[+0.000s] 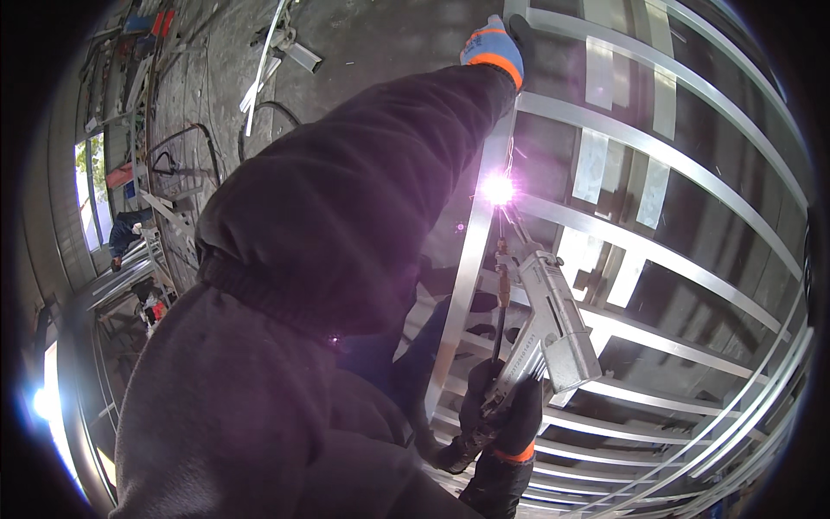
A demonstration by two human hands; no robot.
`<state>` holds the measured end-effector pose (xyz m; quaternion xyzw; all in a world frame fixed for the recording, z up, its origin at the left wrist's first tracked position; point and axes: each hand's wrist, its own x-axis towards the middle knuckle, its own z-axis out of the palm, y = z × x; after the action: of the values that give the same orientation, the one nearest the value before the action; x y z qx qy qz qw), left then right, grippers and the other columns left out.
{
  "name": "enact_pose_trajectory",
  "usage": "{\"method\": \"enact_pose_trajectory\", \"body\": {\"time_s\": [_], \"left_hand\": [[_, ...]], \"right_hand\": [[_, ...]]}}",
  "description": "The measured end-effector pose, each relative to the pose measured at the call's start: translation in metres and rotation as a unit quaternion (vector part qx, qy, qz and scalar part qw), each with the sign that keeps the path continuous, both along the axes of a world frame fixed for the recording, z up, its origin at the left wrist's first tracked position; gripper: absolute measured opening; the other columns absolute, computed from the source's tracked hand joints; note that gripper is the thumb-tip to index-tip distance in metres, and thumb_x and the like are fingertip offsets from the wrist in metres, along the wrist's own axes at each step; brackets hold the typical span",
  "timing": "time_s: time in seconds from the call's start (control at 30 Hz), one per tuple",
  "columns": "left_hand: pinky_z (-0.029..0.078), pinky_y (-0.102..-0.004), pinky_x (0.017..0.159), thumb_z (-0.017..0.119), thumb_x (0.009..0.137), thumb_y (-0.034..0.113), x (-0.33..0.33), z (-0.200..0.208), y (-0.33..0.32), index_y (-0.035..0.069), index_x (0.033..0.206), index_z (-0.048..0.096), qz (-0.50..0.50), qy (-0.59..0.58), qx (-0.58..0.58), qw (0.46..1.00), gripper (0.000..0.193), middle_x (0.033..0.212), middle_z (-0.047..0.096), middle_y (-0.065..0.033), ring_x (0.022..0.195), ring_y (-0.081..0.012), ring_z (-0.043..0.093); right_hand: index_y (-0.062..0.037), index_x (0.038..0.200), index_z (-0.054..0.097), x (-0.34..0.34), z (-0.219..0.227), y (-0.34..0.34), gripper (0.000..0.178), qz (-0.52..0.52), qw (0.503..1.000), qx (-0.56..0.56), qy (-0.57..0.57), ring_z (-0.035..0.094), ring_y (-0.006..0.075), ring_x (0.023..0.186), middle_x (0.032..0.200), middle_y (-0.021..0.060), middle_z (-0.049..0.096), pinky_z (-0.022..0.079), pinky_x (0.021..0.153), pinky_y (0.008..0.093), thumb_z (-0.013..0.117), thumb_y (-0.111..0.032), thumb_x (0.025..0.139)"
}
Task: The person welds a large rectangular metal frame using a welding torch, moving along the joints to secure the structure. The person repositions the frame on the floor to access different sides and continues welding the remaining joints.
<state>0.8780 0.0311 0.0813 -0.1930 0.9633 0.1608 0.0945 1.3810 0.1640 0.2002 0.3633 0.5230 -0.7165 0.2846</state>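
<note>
In my right hand, in a black glove with an orange cuff, is a silver welding gun. My fingers are wrapped around its handle, and a thin tube with a brass fitting runs beside its body. A bright pinkish-white flash glows at its tip, on a side rail of a silver metal frame. Farther up that rail, my left hand, in a blue and orange glove, is closed on the frame near a corner. Its fingers are partly hidden. My dark sleeve spans the middle of the view.
Parallel crossbars fill the right side, with flat metal strips beneath them. Long thin bars curve along the lower right. Metal offcuts and a black cable lie on the grey floor. Another person stands by racks at far left.
</note>
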Motion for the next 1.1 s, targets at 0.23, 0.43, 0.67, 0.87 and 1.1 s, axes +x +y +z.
{"method": "enact_pose_trajectory", "body": {"time_s": [0.23,0.43,0.67,0.87,1.1], "left_hand": [[0.058,-0.0455,0.092,0.074,0.081,0.005,0.004,0.007,0.004,0.007,0.12,0.057,0.009,0.013,-0.012,1.0,0.043,0.115,0.07,-0.0187,0.112,-0.0397,0.069],[0.058,-0.0455,0.092,0.073,0.083,0.005,0.004,0.004,0.002,0.007,0.12,0.057,-0.001,0.011,-0.021,1.0,0.04,0.115,0.07,-0.018,0.111,-0.0389,0.07],[0.058,-0.0454,0.09,0.071,0.086,0.005,0.006,0.008,0.005,0.006,0.119,0.056,0.005,0.019,-0.012,1.0,0.036,0.115,0.071,-0.0172,0.111,-0.038,0.07],[0.059,-0.0437,0.091,0.065,0.092,0.006,-0.003,-0.017,-0.006,0.005,0.124,0.055,-0.005,0.016,0.004,1.0,0.033,0.117,0.07,-0.0165,0.111,-0.0372,0.07],[0.055,-0.0428,0.082,0.043,0.106,0.044,-0.016,-0.058,-0.031,0.004,0.111,0.067,0.097,0.086,0.294,0.947,0.047,0.105,0.075,-0.0105,0.099,-0.0326,0.071]], "right_hand": [[0.0079,0.104,0.058,0.019,-0.015,0.009,0.085,0.119,0.992,-0.032,0.004,0.054,0.0187,0.046,0.066,0.0116,0.058,0.041,0.04,0.028,0.041,-0.076,0.097],[0.0054,0.108,0.059,-0.015,0.012,0.004,0.071,0.094,0.995,-0.039,-0.019,0.057,0.0199,0.051,0.078,0.0137,0.064,0.045,0.044,0.031,0.044,-0.063,0.099],[0.0004,0.108,0.067,-0.048,0.045,0.001,0.046,-0.152,0.969,-0.184,-0.07,0.061,0.0102,0.063,0.078,0.0048,0.065,0.046,0.052,0.0247,0.047,-0.041,0.109],[0.0006,0.112,0.065,-0.04,0.045,0.008,0.045,-0.063,0.991,-0.113,-0.029,0.065,0.0132,0.071,0.085,0.0061,0.068,0.052,0.059,0.0305,0.047,-0.04,0.11],[0.0049,0.12,0.062,-0.042,0.048,0.005,0.083,-0.218,0.951,-0.187,-0.113,0.066,0.0261,0.087,0.099,0.0159,0.068,0.054,0.077,0.0343,0.052,-0.073,0.093]]}}
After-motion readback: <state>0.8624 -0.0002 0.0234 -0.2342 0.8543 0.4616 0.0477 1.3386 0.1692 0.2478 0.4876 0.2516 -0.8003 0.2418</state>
